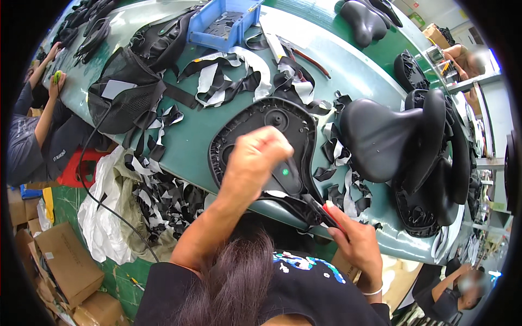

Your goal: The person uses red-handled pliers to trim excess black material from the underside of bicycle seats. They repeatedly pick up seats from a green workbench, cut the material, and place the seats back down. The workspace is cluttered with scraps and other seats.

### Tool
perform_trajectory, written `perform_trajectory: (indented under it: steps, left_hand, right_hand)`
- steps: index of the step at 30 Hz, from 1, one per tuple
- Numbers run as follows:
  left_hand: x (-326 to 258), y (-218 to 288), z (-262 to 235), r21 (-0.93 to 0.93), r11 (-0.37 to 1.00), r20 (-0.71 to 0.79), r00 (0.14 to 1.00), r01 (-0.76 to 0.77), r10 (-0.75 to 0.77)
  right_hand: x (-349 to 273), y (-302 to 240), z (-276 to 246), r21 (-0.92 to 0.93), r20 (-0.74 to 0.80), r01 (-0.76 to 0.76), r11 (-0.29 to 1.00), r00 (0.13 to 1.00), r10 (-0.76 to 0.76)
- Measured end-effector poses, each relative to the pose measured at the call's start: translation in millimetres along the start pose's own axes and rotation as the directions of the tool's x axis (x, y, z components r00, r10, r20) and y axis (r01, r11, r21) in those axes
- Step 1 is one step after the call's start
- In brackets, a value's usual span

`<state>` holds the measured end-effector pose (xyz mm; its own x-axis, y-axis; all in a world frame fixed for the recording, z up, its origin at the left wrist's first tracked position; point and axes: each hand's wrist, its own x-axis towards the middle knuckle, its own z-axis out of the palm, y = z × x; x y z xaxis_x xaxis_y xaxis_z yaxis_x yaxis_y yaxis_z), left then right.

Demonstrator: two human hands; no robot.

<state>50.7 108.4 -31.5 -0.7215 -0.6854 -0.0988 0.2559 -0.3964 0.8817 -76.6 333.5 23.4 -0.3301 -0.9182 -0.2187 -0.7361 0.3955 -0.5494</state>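
Observation:
An upside-down black bicycle saddle (296, 182) lies at the near edge of the table, its hollow underside facing up, with a small round green sticker inside. My left hand (260, 157) is closed in a fist above the saddle's left half; what its fingers hold, if anything, is hidden. My right hand (354, 236) is closed round a red-handled hand tool (333, 215). The tool's dark head meets the saddle's narrow near end, and its exact kind does not show. A pale strip edge (276, 193) shows along the saddle's near rim.
Finished-looking black saddles (375, 138) are piled at right. Black and white trimmings (234, 76) lie beyond the saddle, near a blue bin (224, 24). A black mesh bag (128, 89) sits at left. A scrap-filled sack (163, 209) stands below the table edge. Co-workers sit at both sides.

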Motion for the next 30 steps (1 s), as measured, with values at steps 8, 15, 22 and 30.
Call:
perform_trajectory:
  steps: [8,15,22,30]
  left_hand:
    - [63,39,-72,0.978,0.209,0.016,0.996,0.003,-0.089]
    - [166,95,-53,0.105,0.992,-0.229,0.973,0.066,-0.04]
    - [203,36,6,0.273,0.96,0.175,0.984,-0.056,0.007]
    - [254,43,13,0.803,0.292,0.364,0.815,-0.52,0.451]
  right_hand:
    - [115,-8,6,0.324,-0.138,0.02,0.946,0.99,0.026]
    - [294,46,-143,0.294,-0.857,0.353,0.888,0.509,0.082]
    - [463,172,-140,0.723,-0.524,-0.02,0.691,0.636,0.567]
    - [439,113,-151,0.95,-0.298,0.197,0.244,0.807,0.51]
